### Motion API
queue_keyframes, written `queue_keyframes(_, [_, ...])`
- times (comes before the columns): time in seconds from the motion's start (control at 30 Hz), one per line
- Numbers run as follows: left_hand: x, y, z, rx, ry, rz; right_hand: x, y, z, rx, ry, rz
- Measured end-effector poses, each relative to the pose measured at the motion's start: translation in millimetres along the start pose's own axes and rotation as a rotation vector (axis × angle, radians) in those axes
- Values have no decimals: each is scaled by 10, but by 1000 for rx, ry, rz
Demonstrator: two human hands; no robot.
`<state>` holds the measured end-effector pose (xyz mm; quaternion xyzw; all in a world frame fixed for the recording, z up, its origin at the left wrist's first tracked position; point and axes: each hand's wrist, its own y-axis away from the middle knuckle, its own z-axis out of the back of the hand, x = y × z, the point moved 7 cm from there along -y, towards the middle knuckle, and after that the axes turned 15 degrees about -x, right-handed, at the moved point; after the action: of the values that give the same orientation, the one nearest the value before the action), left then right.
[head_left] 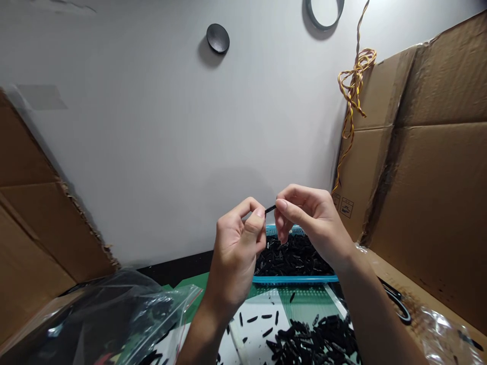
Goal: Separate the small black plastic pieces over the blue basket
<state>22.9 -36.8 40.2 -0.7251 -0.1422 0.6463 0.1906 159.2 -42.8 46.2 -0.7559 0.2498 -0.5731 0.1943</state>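
Between my two hands, raised above the table, is a small slim black piece. My left hand pinches its one end between thumb and curled forefinger. The other end is pinched by the thumb and forefinger of my right hand. Fingertips cover both ends, so what the piece is cannot be made out. Below and behind the hands sits a blue plastic basket filled with similar black pieces. A pile of loose black pieces lies in front of it, with several more scattered on white paper.
A clear plastic bag lies at the left. Cardboard panels stand on both sides. Twisted yellow-brown wire hangs at the right. Black-handled scissors and crumpled clear plastic lie at the right.
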Motion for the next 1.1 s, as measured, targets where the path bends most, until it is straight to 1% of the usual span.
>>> queue_keyframes(0.27, [11, 5, 7, -17, -1, 18, -8, 15, -32, 32, 20, 20])
queue_keyframes(0.4, [1, 6, 10, -27, 12, 24, -4, 16, -41, 28, 46, 34])
queue_keyframes(0.53, [-15, 16, 8, -23, 13, -3, -10, 13, -38, 11, 57, 38])
queue_keyframes(0.67, [-23, 7, 30, -59, -13, -51, -4, 21, -45, 10, 90, 44])
queue_keyframes(0.73, [-20, 0, 37, -70, -24, -71, 9, 29, -46, 2, 121, 57])
queue_keyframes(0.83, [-8, -7, 36, -56, -41, -91, 27, 34, -35, -31, 190, 81])
queue_keyframes(1.1, [9, -21, 63, -58, -62, -98, 36, 36, -43, -38, 211, 110])
